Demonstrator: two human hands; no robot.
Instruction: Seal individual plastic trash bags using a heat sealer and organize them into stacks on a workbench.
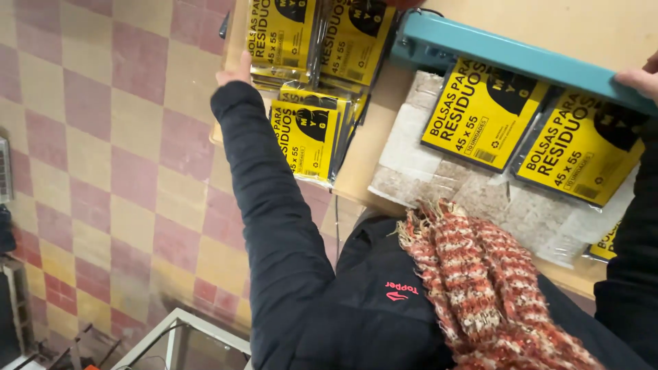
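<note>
My left grip [236, 70] reaching onto stacked yellow bag packs [281, 31], fingers hidden, closure unclear. My right grip [639, 79] pressing teal heat sealer arm [507, 58] down over two packs [483, 113]; keeping pressure even, packs squared on surface [363, 161].

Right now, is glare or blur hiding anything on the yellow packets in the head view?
Head view: white glare streaks the glossy yellow-and-black plastic packets at top; the pair under the teal sealer bar reads sharp; the left hand is slightly soft; the checkered floor looks dim and tilted.
</note>
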